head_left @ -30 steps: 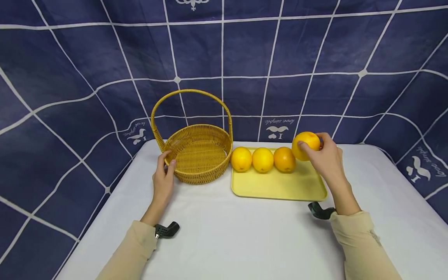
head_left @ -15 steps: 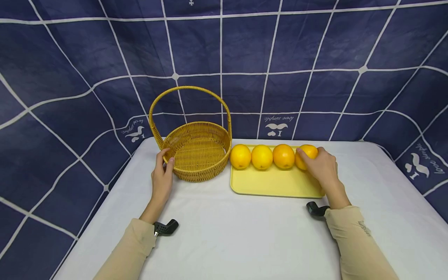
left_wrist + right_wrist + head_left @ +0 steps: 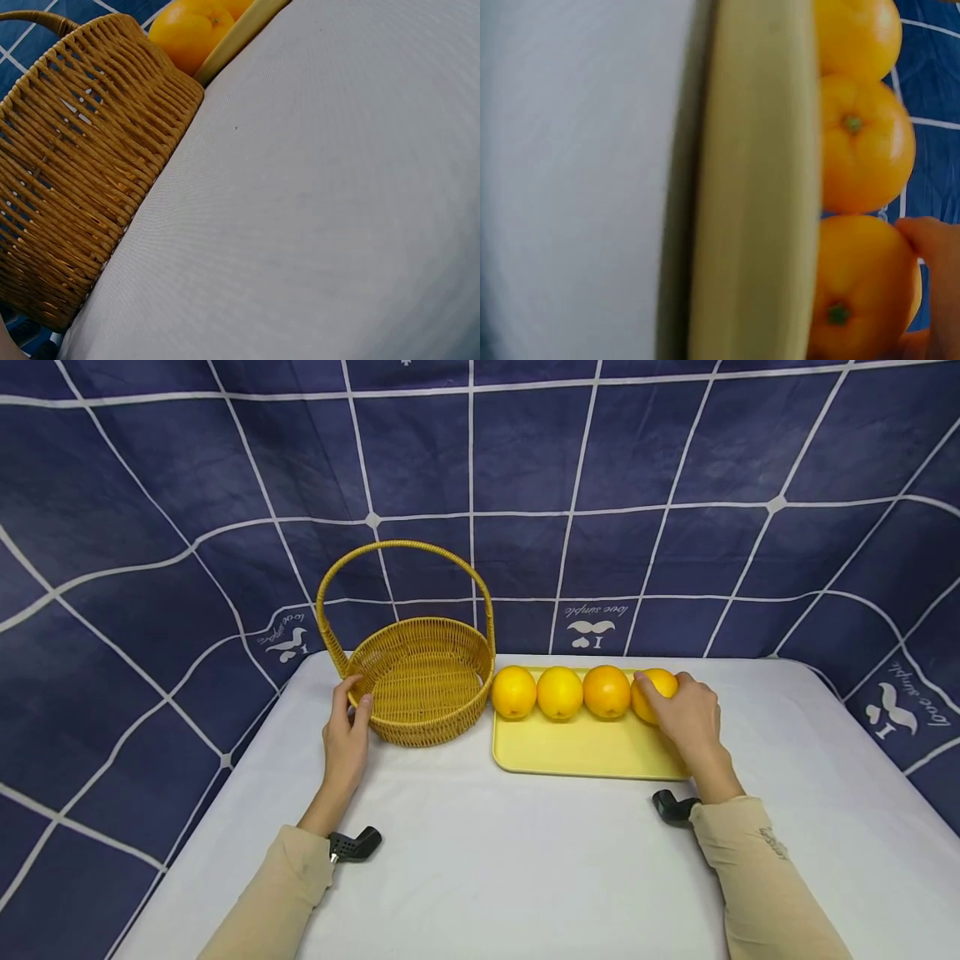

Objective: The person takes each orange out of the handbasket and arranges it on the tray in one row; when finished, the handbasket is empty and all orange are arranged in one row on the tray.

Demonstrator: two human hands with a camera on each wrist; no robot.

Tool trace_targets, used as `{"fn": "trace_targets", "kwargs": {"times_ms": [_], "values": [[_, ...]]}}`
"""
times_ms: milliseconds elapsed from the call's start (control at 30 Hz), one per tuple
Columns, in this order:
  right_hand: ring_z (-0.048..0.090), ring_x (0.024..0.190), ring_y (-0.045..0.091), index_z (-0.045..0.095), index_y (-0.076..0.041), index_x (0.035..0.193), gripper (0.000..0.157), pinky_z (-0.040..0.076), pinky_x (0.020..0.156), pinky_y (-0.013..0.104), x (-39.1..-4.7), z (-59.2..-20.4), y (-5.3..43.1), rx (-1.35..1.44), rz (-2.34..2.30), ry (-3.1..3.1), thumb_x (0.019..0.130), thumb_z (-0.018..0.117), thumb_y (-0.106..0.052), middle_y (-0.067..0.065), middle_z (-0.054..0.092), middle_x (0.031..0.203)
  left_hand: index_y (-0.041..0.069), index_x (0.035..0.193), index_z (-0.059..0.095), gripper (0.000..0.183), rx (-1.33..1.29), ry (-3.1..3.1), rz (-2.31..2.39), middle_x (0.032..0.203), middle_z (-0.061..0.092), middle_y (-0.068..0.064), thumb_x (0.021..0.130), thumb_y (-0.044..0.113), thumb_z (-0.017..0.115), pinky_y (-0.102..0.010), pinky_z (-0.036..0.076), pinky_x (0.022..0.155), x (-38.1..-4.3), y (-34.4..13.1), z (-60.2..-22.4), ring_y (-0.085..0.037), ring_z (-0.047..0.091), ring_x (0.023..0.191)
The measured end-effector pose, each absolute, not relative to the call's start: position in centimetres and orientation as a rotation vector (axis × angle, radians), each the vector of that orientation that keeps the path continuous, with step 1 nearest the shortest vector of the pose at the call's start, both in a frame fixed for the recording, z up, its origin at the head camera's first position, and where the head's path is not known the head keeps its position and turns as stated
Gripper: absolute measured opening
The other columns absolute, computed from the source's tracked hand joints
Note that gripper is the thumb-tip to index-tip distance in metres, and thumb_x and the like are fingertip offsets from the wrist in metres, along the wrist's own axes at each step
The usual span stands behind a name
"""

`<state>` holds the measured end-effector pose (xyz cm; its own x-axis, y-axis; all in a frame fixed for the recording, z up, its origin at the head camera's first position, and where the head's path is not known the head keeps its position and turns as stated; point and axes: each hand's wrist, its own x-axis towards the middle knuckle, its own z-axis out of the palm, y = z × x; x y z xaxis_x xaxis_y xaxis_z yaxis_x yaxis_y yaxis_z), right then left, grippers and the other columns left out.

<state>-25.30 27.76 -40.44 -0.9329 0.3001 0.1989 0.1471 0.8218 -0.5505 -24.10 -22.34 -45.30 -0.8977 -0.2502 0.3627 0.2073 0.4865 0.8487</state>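
My right hand (image 3: 692, 712) grips the rightmost orange (image 3: 655, 695) over the yellow tray (image 3: 585, 752), thumb on its near left side and fingers behind it. In the right wrist view the thumb (image 3: 937, 247) lies against that orange (image 3: 859, 289). Three more oranges stand in a row along the tray's back, the nearest being a darker orange (image 3: 607, 692). On the left, my left hand (image 3: 347, 735) holds the near left rim of a woven wicker basket (image 3: 420, 733), thumb outside and fingers over the edge. Nothing lies inside the basket, and its tall handle (image 3: 405, 543) arches upright.
The basket stands close beside the tray's left end, next to the leftmost orange (image 3: 513, 692). A white cloth (image 3: 510, 860) covers the table. Behind it hangs a blue checked curtain (image 3: 525, 460). Black wrist cameras sit on both forearms.
My right hand has lowered the rightmost orange from above the tray's right end down into line with the others. The left hand stays at the basket rim; the head view has shifted slightly.
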Motion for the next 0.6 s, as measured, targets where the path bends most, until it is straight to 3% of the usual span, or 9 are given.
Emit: {"fn": "trace_targets", "kwargs": {"times_ms": [267, 600], "values": [[0.057, 0.093, 0.046, 0.063, 0.01, 0.116, 0.079, 0.044, 0.069, 0.043, -25.23, -40.41, 27.88, -0.363, 0.77, -2.732, 0.1, 0.049, -0.066, 0.03, 0.063, 0.098, 0.027, 0.157, 0.043, 0.047, 0.036, -2.295, -1.403, 0.167, 0.042, 0.005, 0.113, 0.043, 0.046, -0.054, 0.034, 0.127, -24.07, -22.3, -45.55, -0.023, 0.038, 0.156], [0.052, 0.104, 0.049, 0.052, 0.015, 0.138, 0.097, 0.05, 0.084, 0.059, -25.3, -40.03, 27.89, -0.394, 0.744, -2.832, 0.102, 0.034, -0.073, 0.035, 0.055, 0.114, 0.024, 0.159, 0.043, 0.051, 0.029, -2.274, -1.372, 0.165, 0.044, -0.004, 0.112, 0.044, 0.048, -0.057, 0.038, 0.123, -24.19, -22.16, -45.29, -0.03, 0.042, 0.152]]}}
